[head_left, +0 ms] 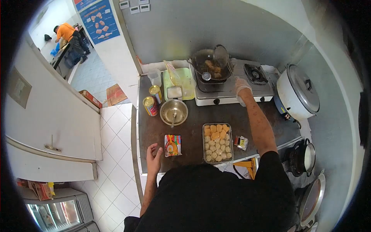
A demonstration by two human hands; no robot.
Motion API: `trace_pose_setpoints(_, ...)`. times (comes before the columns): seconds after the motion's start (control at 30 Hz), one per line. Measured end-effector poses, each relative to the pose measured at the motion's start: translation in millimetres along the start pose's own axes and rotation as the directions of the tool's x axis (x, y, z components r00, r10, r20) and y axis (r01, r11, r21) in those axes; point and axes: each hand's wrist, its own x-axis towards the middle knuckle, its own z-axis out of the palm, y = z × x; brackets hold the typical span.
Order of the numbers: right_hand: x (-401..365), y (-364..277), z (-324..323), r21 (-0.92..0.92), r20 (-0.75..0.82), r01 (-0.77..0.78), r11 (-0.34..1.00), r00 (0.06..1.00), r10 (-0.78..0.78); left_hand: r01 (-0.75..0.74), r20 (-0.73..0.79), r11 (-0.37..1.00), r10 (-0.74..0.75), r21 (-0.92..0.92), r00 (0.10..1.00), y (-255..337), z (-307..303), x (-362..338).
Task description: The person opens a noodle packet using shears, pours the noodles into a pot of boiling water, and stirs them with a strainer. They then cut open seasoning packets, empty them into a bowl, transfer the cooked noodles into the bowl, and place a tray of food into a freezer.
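Note:
My left hand (154, 158) is bare and holds nothing, its fingers apart at the counter's front edge. Just right of it lies an instant noodle packet (172, 145). My right hand (242, 87), in a clear plastic glove, is over the middle of the gas stove (228, 96); its fingers are too blurred to tell their grip. To its left, a wok (199, 60) of dark oil holds browned frying pieces (212, 66). A round skimmer (221, 55) leans at the wok's rim, and a dial thermometer (206, 76) shows at its near side. A clear tray (204, 154) holds several coated balls.
A steel bowl (165, 112) with a fork, two cans (150, 106), a plastic cup (154, 77) and a green tray (188, 96) stand left. A small packet (241, 142) lies right of the clear tray. A big lidded pot (290, 94) stands right. Another person (69, 33) bends beyond the doorway.

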Motion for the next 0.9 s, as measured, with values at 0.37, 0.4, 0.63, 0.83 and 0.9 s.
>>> trace_pose_setpoints(0.37,-16.9,1.3,-38.6,-0.035,-0.092,-0.005,0.999,0.996,0.002,0.010,0.023,1.000,-0.009,-0.018,1.000,0.6,2.9,5.2)
trace_pose_setpoints(0.4,-24.7,-2.8,-44.3,-0.038,-0.060,-0.025,0.999,0.998,0.022,-0.004,0.034,1.000,0.005,-0.010,0.999,0.3,3.2,5.8)
trace_pose_setpoints(0.63,-65.1,-2.2,-45.0,0.025,-0.045,0.011,1.000,0.999,-0.010,0.006,0.006,1.000,-0.006,-0.007,1.000,0.5,0.9,6.3)
trace_pose_setpoints(0.83,-96.4,-8.2,-51.1,0.014,0.064,0.015,1.000,0.998,-0.015,-0.012,0.042,0.999,0.010,0.035,0.999,-5.0,1.8,6.4)
trace_pose_setpoints(0.9,-77.4,2.1,-20.1,0.044,0.054,-0.071,0.997,0.996,0.068,0.013,0.043,1.000,-0.013,0.010,0.999,3.1,4.8,5.1)
